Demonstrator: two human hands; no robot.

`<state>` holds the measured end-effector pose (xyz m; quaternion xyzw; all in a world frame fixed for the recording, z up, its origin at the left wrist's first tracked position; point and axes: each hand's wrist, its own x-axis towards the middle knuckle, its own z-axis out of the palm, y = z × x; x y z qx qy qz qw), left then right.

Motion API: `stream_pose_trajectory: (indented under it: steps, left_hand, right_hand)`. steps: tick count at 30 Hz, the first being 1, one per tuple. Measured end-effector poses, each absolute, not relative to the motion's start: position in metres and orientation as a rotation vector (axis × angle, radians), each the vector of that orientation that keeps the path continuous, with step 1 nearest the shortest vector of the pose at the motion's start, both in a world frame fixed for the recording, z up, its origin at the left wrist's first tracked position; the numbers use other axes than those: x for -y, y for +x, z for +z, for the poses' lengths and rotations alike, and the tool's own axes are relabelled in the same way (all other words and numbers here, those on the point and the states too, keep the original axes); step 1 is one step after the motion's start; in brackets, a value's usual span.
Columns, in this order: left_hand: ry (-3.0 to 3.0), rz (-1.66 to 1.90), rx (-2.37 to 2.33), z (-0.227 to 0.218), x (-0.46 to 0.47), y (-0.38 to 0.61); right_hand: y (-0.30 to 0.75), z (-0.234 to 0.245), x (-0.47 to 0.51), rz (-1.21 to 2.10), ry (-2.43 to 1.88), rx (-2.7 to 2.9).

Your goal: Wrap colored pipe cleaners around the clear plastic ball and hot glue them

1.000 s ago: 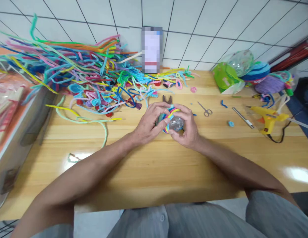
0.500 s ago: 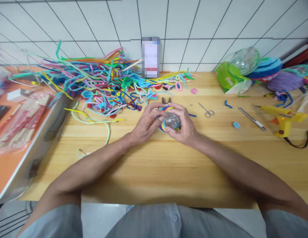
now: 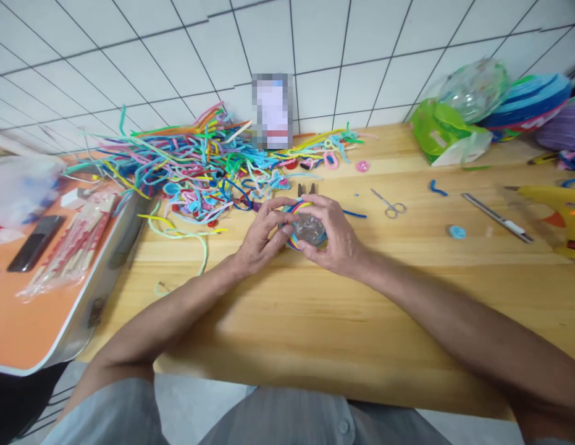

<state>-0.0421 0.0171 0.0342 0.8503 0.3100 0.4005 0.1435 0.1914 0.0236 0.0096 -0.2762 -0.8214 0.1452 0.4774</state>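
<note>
Both of my hands close around a small clear ball (image 3: pixel 308 227) wrapped in rings of coloured pipe cleaner, held just above the wooden table (image 3: pixel 287 309). My left hand (image 3: pixel 262 238) grips its left side with fingers curled over the top. From the other side my right hand (image 3: pixel 336 238) cups it, thumb under the ball. Just beyond my fingers lie dark pliers (image 3: pixel 306 188). A big heap of pipe cleaners (image 3: pixel 189 164) spreads over the table's far left.
Small scissors (image 3: pixel 390 206), a craft knife (image 3: pixel 495 216), a blue coil (image 3: pixel 457 232) and a yellow glue gun (image 3: pixel 560 213) lie to the right. Green bag and wrapped shapes (image 3: pixel 458 117) stand at the back right. An orange table (image 3: pixel 32 284) with a phone adjoins the left.
The view has swung left and tilted, so the orange table shows more. My hands keep hold of the wrapped ball, and their fingers have shifted slightly around it.
</note>
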Motion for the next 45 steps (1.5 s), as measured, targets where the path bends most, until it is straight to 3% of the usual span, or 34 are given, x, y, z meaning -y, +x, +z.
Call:
stream_pose_trajectory:
  steps: [13,25,45]
  left_hand:
    - [2.486,1.173,-0.817,0.024,-0.02,-0.043]
    - [2.468,1.16,-0.776,0.019,-0.023,-0.044]
    - [2.444,1.106,-0.756,0.02,-0.024,-0.047]
  right_hand:
    - [0.214,0.015,-0.033,0.522,-0.541,2.152]
    - [0.217,0.013,-0.03,0.355,-0.647,2.272]
    - [0.206,0.016,-0.022,0.358,-0.688,2.127]
